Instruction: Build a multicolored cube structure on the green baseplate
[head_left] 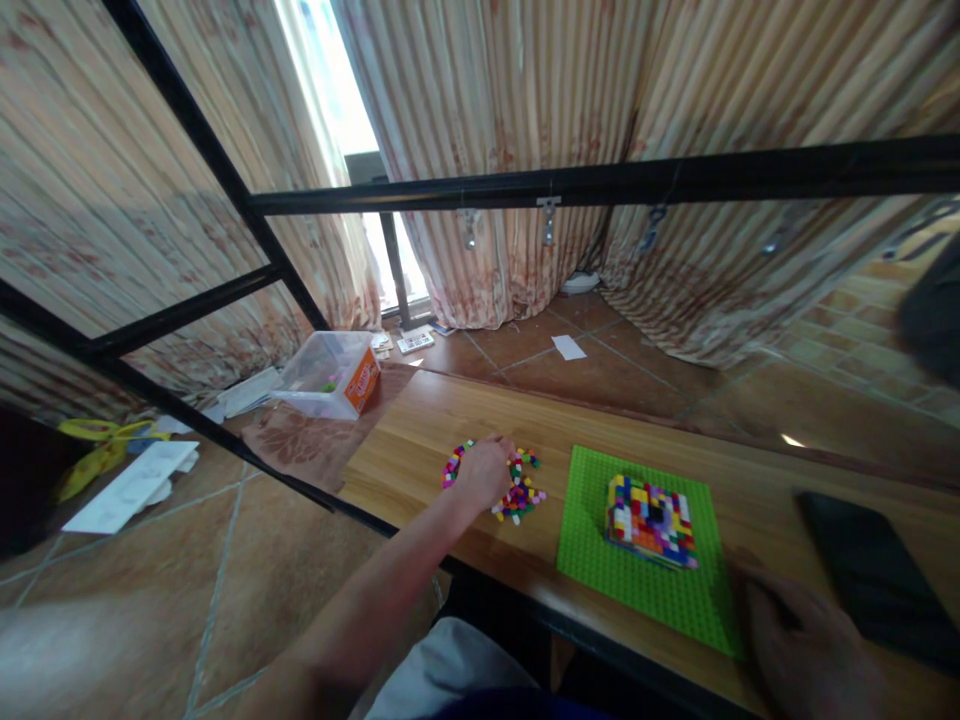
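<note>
Head view: left hand [484, 474] among loose, small multicoloured plastic bricks [519, 496], grip hidden from me; blurred right hand [811, 640], grip unreadable, beside square green studded baseplate [583, 530] bearing one multicoloured brick block [646, 522], which a stray knuckle might knock loose.

The bricks [646, 525] and studded baseplate [586, 520] look plastic, the tabletop [409, 430] smooth wood, the curtains [502, 110] cloth.

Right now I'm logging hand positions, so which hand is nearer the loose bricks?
Left. The left hand is at the loose bricks, partly hiding them; the right hand is farther off, across the green baseplate from them.
</note>
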